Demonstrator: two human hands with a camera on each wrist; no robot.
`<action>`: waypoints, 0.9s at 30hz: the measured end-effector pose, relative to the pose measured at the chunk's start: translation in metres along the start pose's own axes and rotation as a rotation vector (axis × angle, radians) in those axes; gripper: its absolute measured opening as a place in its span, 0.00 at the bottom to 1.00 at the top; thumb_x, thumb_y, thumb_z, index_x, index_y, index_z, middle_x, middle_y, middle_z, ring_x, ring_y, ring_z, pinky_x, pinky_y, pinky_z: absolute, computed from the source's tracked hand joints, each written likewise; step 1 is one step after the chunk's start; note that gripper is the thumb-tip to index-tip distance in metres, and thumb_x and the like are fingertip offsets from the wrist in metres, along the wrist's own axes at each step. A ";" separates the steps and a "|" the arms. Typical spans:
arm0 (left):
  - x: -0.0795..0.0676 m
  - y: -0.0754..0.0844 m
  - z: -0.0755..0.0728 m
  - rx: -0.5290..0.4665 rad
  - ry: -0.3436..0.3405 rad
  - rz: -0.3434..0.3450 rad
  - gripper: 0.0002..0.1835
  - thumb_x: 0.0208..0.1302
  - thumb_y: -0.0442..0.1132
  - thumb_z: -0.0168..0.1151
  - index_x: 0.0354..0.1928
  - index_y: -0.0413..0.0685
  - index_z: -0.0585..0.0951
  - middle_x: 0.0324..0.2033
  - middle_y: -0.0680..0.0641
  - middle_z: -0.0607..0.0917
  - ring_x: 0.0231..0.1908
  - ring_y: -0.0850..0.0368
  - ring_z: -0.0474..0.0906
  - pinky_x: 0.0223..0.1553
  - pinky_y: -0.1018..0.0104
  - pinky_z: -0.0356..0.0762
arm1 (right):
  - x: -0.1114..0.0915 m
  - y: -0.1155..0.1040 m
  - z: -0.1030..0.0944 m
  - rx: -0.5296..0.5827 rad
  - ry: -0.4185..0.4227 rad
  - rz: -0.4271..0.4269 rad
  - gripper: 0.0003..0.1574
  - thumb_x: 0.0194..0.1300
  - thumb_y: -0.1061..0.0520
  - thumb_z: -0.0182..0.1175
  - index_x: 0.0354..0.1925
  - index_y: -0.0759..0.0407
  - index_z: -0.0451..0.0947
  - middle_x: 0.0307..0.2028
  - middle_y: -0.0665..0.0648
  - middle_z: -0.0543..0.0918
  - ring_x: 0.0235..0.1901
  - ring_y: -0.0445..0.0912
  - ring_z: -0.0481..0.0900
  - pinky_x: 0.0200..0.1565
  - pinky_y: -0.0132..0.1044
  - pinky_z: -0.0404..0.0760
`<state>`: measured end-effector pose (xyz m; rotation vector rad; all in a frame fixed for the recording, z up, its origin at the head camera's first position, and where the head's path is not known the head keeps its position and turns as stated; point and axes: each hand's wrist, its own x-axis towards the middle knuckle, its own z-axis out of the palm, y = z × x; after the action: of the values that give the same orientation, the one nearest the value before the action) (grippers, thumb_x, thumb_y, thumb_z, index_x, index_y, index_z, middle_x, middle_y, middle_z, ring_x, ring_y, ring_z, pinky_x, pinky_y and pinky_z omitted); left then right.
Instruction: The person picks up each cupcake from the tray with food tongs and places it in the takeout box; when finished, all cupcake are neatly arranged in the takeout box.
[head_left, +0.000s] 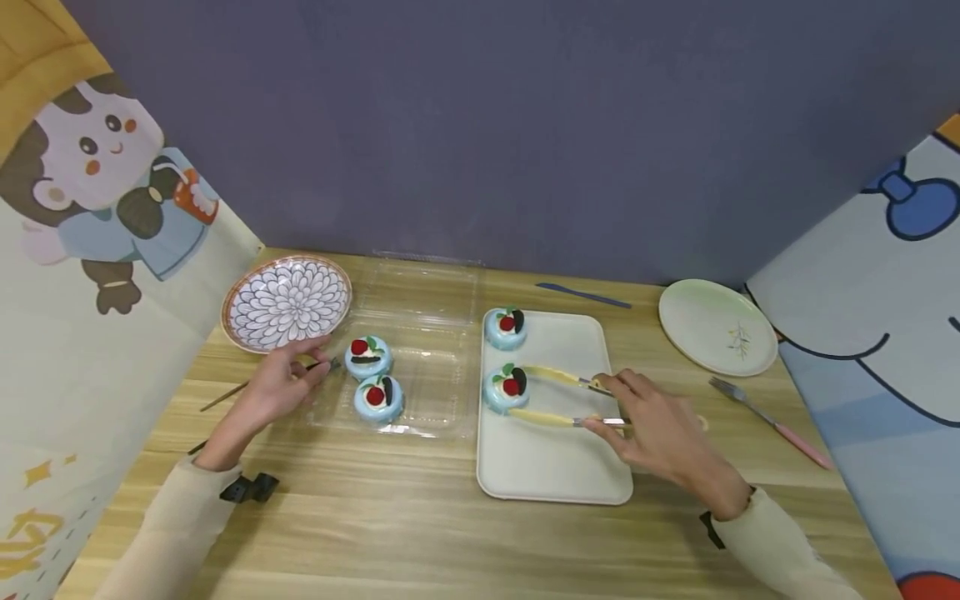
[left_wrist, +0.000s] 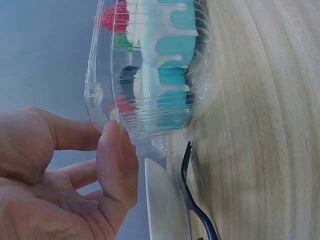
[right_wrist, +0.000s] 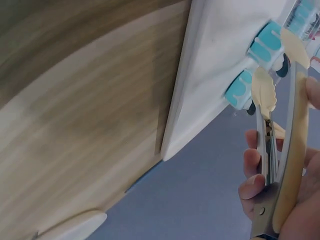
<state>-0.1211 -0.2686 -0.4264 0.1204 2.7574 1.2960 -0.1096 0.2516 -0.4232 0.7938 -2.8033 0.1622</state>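
My left hand [head_left: 281, 385] pinches the near left rim of a clear plastic box [left_wrist: 93, 95] between thumb and forefinger. Its lid [head_left: 423, 290] lies folded back toward the wall. Inside, at the left, sit two blue cupcakes, one behind [head_left: 369, 358] the other [head_left: 378, 398], each topped with a red berry, a green leaf and a dark cookie. In my right hand [head_left: 663, 429] are cream-tipped tongs [right_wrist: 291, 145], spread wide. Their tips straddle a cupcake [head_left: 506, 390] on the white rectangular tray [head_left: 555, 458]. Just behind it on the tray is another cupcake [head_left: 506, 330].
A petal-patterned plate [head_left: 288, 304] stands back left, with a dark fork [left_wrist: 200, 212] beside it. To the back right are a pale round plate [head_left: 716, 327] and a pink-handled fork [head_left: 772, 423]. A blue knife [head_left: 583, 295] lies behind the tray, near the wall.
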 end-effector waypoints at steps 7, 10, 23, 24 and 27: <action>0.001 0.001 0.001 0.007 -0.012 0.000 0.28 0.68 0.29 0.56 0.69 0.34 0.66 0.49 0.34 0.78 0.20 0.54 0.77 0.16 0.68 0.76 | 0.001 -0.002 0.006 0.006 0.010 0.019 0.39 0.57 0.28 0.63 0.59 0.47 0.76 0.45 0.52 0.80 0.24 0.38 0.71 0.14 0.27 0.60; 0.001 0.001 0.000 0.003 -0.012 -0.008 0.28 0.68 0.29 0.56 0.69 0.34 0.66 0.49 0.34 0.78 0.20 0.55 0.76 0.17 0.67 0.76 | 0.001 -0.003 0.007 0.017 0.005 0.024 0.39 0.58 0.27 0.62 0.60 0.47 0.76 0.45 0.52 0.81 0.25 0.39 0.73 0.15 0.29 0.63; 0.000 -0.002 0.001 0.003 -0.001 -0.020 0.27 0.68 0.30 0.56 0.69 0.34 0.67 0.49 0.34 0.78 0.20 0.56 0.76 0.17 0.67 0.76 | 0.006 -0.006 0.014 0.013 0.024 0.009 0.39 0.58 0.27 0.61 0.59 0.49 0.77 0.41 0.52 0.80 0.26 0.40 0.74 0.15 0.27 0.63; 0.000 -0.002 0.001 0.002 0.000 -0.020 0.27 0.68 0.30 0.56 0.69 0.34 0.67 0.49 0.34 0.78 0.20 0.57 0.76 0.17 0.67 0.76 | 0.006 -0.007 0.014 0.011 0.026 0.008 0.39 0.58 0.27 0.61 0.59 0.49 0.77 0.41 0.52 0.80 0.25 0.39 0.74 0.14 0.27 0.63; 0.000 -0.001 0.001 0.002 0.001 -0.015 0.27 0.68 0.30 0.56 0.69 0.34 0.67 0.49 0.34 0.78 0.20 0.57 0.76 0.17 0.67 0.76 | 0.005 -0.007 0.015 0.017 0.030 0.007 0.39 0.58 0.28 0.62 0.58 0.49 0.77 0.40 0.52 0.80 0.24 0.39 0.73 0.14 0.26 0.61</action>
<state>-0.1214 -0.2685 -0.4279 0.0992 2.7553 1.2904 -0.1127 0.2409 -0.4360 0.7793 -2.7799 0.1985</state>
